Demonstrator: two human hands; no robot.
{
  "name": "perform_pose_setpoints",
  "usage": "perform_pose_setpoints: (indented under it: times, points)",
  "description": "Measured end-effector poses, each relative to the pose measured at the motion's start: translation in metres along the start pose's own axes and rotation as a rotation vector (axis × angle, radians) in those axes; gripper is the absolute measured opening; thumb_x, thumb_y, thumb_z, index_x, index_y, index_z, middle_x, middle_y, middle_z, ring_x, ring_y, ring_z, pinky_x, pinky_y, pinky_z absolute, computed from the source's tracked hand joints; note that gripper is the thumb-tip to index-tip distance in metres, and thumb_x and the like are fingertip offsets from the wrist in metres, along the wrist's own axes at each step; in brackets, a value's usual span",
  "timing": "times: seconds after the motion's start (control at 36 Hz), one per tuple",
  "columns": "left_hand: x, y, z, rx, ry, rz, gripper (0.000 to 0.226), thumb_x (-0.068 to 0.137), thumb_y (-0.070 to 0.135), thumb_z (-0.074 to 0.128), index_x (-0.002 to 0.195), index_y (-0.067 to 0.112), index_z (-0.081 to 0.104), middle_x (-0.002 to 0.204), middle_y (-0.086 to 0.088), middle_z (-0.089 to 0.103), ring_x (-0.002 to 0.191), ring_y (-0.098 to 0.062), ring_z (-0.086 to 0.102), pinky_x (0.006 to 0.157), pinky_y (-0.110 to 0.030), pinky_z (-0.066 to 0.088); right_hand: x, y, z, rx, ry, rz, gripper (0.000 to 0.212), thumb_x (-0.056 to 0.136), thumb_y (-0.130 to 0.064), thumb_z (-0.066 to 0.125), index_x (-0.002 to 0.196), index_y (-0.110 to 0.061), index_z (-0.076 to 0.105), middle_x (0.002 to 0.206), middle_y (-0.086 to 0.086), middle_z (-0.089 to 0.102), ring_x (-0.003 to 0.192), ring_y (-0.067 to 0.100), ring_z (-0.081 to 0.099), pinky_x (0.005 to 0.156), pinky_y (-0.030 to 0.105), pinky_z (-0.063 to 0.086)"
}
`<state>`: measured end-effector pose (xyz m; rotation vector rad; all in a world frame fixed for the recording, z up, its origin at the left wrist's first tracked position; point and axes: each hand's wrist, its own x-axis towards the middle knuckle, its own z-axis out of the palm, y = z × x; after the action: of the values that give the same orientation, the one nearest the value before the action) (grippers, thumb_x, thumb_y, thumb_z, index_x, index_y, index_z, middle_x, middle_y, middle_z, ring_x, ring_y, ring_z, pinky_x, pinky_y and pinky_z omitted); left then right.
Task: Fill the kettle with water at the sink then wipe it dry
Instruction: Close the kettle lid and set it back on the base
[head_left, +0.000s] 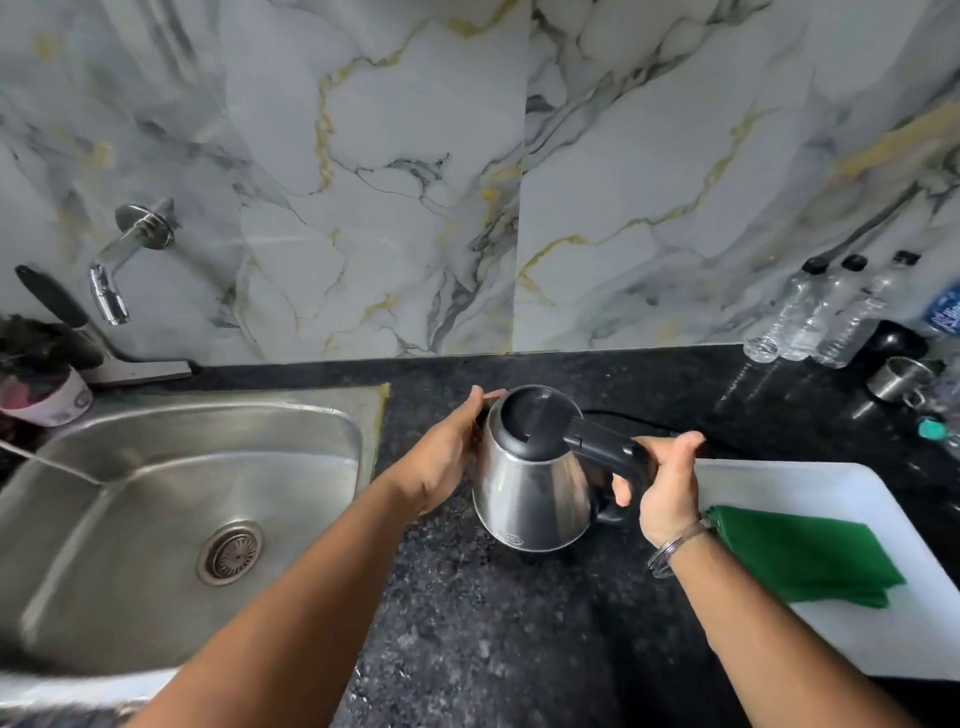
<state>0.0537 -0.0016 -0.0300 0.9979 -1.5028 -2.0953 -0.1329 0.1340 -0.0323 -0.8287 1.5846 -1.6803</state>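
Note:
A steel kettle (530, 483) with a shut black lid and black handle is upright over the dark counter, right of the sink (332, 426). My right hand (665, 493) is wrapped around the kettle's handle. My left hand (447, 457) lies flat against the kettle's left side near the spout. A chrome tap (111, 280) sticks out of the marble wall above the sink's back left. A folded green cloth (810, 561) lies on a white board (852, 488) to the right, just beyond my right wrist.
Several plastic water bottles (810, 317) and a steel cup (898, 379) stand at the back right. A pot holding dark utensils (47, 395) stands at the sink's back left corner. A black cord (623, 415) runs along the counter behind the kettle.

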Motion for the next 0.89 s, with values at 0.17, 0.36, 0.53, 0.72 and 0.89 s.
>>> perform_pose_setpoints:
  times: [0.17, 0.36, 0.53, 0.72, 0.89]
  points:
    - [0.030, -0.001, 0.019, 0.049, 0.025, 0.014, 0.065, 0.093, 0.058, 0.047, 0.149, 0.023, 0.052, 0.151, 0.000, 0.058, 0.142, -0.017, 0.051, 0.120, -0.040, 0.037, 0.028, 0.009, -0.018, -0.030, 0.127, -0.017, 0.099, 0.055, -0.102, 0.016, 0.047, -0.009, 0.049, 0.033, 0.002, 0.046, 0.035, 0.015, 0.041, 0.042, 0.023, 0.036]
    - [0.053, -0.019, 0.028, 0.034, 0.036, -0.004, 0.077, 0.078, 0.075, 0.056, 0.142, 0.032, 0.056, 0.147, 0.006, 0.059, 0.137, -0.013, 0.054, 0.115, -0.041, 0.042, 0.049, 0.032, -0.030, -0.003, 0.187, 0.040, 0.099, 0.057, -0.101, 0.018, 0.049, -0.007, 0.048, 0.033, 0.001, 0.046, 0.034, 0.011, 0.041, 0.040, 0.021, 0.035]
    - [0.062, -0.028, 0.028, 0.100, 0.059, -0.013, 0.056, 0.085, 0.074, 0.048, 0.131, 0.046, 0.060, 0.147, 0.012, 0.058, 0.138, -0.007, 0.052, 0.115, -0.036, 0.039, 0.055, 0.041, -0.035, 0.008, 0.176, 0.073, 0.101, 0.059, -0.100, 0.013, 0.050, -0.006, 0.049, 0.034, 0.000, 0.047, 0.035, 0.011, 0.043, 0.043, 0.021, 0.038]
    - [0.055, -0.040, 0.030, 0.171, 0.134, 0.014, 0.036, 0.110, 0.045, 0.032, 0.139, 0.040, 0.053, 0.135, 0.021, 0.061, 0.111, 0.019, 0.059, 0.090, -0.016, 0.044, 0.053, 0.046, -0.039, 0.015, 0.182, 0.063, 0.105, 0.050, -0.104, 0.018, 0.062, -0.006, 0.055, 0.038, -0.002, 0.053, 0.038, 0.008, 0.046, 0.041, 0.020, 0.037]
    - [0.043, -0.050, 0.024, 0.208, 0.127, 0.013, 0.048, 0.104, 0.052, 0.030, 0.146, 0.036, 0.048, 0.138, 0.022, 0.060, 0.120, 0.017, 0.057, 0.094, -0.017, 0.043, 0.047, 0.050, -0.041, -0.039, 0.153, 0.060, 0.103, 0.048, -0.105, 0.019, 0.065, -0.010, 0.057, 0.036, -0.003, 0.049, 0.035, 0.007, 0.043, 0.039, 0.021, 0.035]
